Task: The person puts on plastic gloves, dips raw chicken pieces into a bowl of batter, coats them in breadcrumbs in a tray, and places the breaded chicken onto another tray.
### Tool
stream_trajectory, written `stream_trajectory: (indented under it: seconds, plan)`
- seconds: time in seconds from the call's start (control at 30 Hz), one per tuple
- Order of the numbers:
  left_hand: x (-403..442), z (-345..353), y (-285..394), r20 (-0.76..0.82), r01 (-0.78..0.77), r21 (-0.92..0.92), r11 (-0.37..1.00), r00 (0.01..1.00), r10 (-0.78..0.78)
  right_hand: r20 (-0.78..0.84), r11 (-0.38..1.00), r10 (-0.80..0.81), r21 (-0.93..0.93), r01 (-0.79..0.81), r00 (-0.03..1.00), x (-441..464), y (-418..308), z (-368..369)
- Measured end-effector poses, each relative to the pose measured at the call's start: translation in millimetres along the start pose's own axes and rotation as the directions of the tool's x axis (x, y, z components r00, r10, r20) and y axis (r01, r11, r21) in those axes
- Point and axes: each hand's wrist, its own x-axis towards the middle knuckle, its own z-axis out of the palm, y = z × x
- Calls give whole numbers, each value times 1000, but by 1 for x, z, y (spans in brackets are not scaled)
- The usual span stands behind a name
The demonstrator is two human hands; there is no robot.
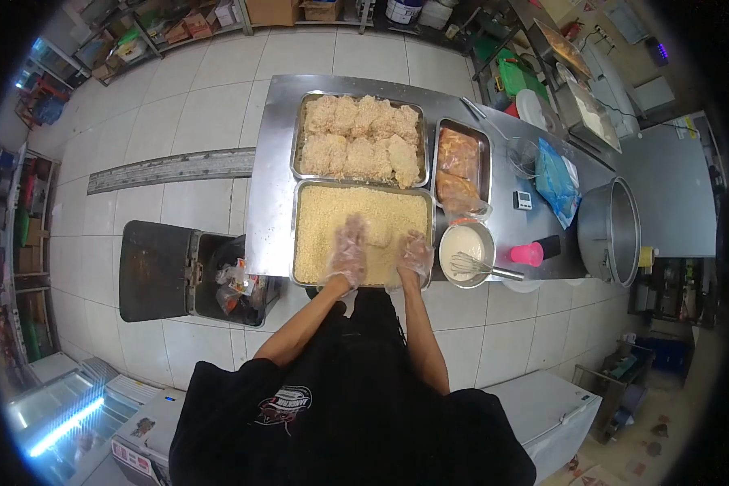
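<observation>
A metal tray of pale crumbs (316,219) lies at the front of the steel table, with a crumb-covered piece (378,232) near its middle. My left hand (349,249), in a clear plastic glove, is over the crumbs left of that piece, fingers spread and a little blurred. On the right side of the same tray, my right hand (414,255), also gloved, has its fingers apart and nothing visible in them. Behind is a tray of breaded pieces (360,138). To the right are a tray of marinated meat (458,154) and a bowl of batter (462,243) holding a whisk (478,266).
Right of the bowl stand a pink cup (526,254), a small timer (522,200), a blue bag (556,182), a wire strainer (524,156) and a large pot (609,231). An open black bin (227,279) stands on the floor left of the table.
</observation>
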Motion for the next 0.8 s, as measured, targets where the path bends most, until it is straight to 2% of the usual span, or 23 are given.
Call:
stream_trajectory:
  seconds: [0.03, 0.07, 0.1, 0.13, 0.17, 0.2, 0.23, 0.27, 0.3, 0.37, 0.4, 0.47, 0.6, 0.67, 0.7, 0.77, 0.8]
  plan:
    - [-2, -11, -3, 27, 70, 40, 997, 997, -71, 80, 989, 118, 76, -124, 990, 0, 25, 16]
    - [-3, 4, -5, 25, 69, 41, 997, 997, -70, 124, 977, 169, 110, -183, 978, 2, 27, 23]
    - [-4, 34, -10, 14, -31, 18, 999, 999, 31, 169, 960, 219, 139, -243, 961, 3, 28, 30]
    - [1, 18, -3, 0, -128, -4, 992, 992, 128, 103, 957, 191, -240, -162, 976, 1, 13, 40]
    - [1, 2, 9, 256, -181, 133, 975, 956, 143, 52, 806, 137, -587, -81, 989, 2, 0, 44]
    - [3, 7, 5, 249, -173, 132, 976, 959, 136, 56, 806, 127, -588, -70, 990, 4, 7, 52]
    - [4, 20, 0, 180, -138, 143, 980, 977, 111, 133, 925, 249, -327, -195, 959, 5, 23, 64]
    - [5, 27, -4, 110, -100, 151, 983, 990, 84, 245, 940, 338, -52, -336, 909, 7, 32, 71]
    - [-1, 19, -11, 102, -89, 147, 985, 992, 75, 250, 944, 329, -58, -325, 911, 12, 23, 66]
    - [-22, -9, -33, -90, 9, -142, 990, 996, -22, 446, 943, 290, -283, -174, 847, 21, -15, 47]
    - [-31, -17, -38, -89, 14, -146, 989, 996, -28, 450, 942, 291, -287, -172, 844, 18, -23, 41]
    - [-42, -30, -47, -190, 47, -386, 921, 973, -129, 363, 977, 23, -205, 56, 932, 16, -35, 28]
    - [-50, -39, -56, -178, 84, -404, 911, 970, -168, 278, 984, -65, -142, 108, 958, 26, -64, -12]
    - [-53, -48, -58, -195, 67, -488, 870, 963, -184, 351, 995, -101, 49, 89, 931, 36, -48, -18]
    - [-51, -51, -59, -211, 58, -488, 871, 960, -183, 345, 993, -116, 51, 105, 932, 43, -54, -21]
    - [-54, -57, -56, -148, 91, -422, 902, 975, -167, 312, 964, -44, 264, -42, 949, 51, -64, -28]
    - [-55, -58, -59, -162, 84, -419, 904, 973, -166, 306, 962, -57, 270, -29, 950, 60, -69, -27]
